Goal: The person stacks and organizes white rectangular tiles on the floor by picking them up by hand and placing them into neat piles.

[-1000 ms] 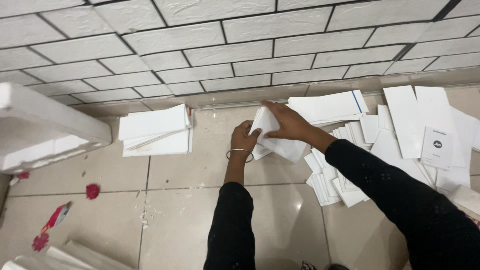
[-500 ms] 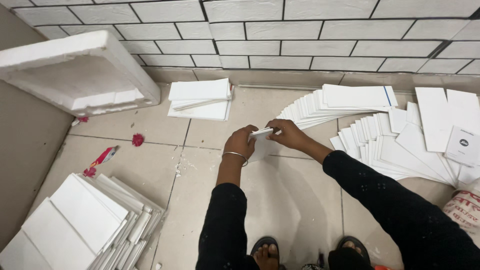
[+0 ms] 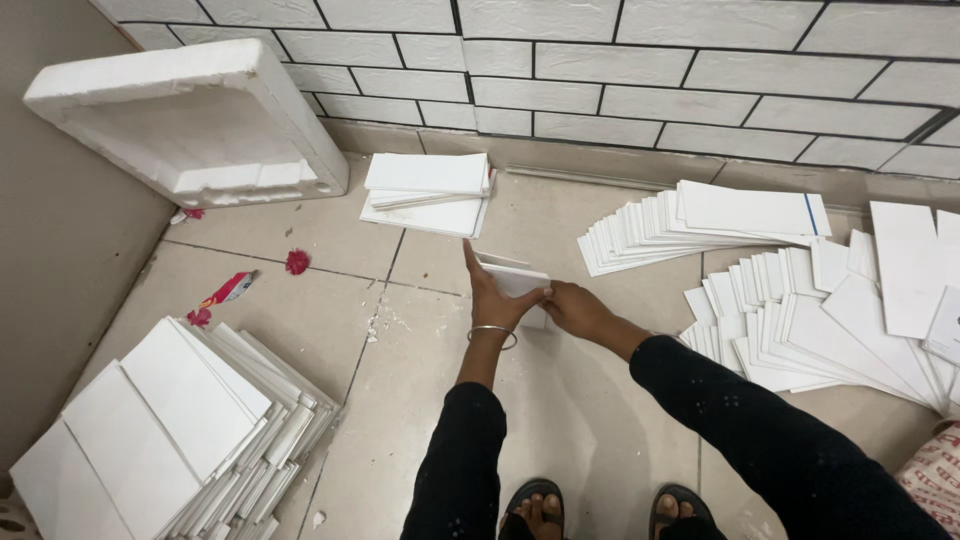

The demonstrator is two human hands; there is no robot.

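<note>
Both hands hold one flat white carton piece [image 3: 515, 280] above the tiled floor, in the middle of the head view. My left hand [image 3: 492, 300], with a thin bangle at the wrist, grips its left side with the thumb stretched up. My right hand [image 3: 572, 306] pinches its right lower edge. Both arms wear dark sleeves. A small stack of white flat boxes [image 3: 428, 192] lies just beyond the hands, near the wall.
Fanned rows of white flat cartons [image 3: 700, 222] spread over the floor to the right [image 3: 820, 320]. A leaning pile of white panels [image 3: 170, 430] sits at lower left. A white foam tray [image 3: 190, 125] rests against the tiled wall. Red scraps [image 3: 297, 262] dot the floor. My sandalled feet [image 3: 600, 510] are below.
The view has tilted down and back, showing the lower-left pile and my feet. My hands have drawn the white piece away from the right-hand pile toward the middle of the floor.
</note>
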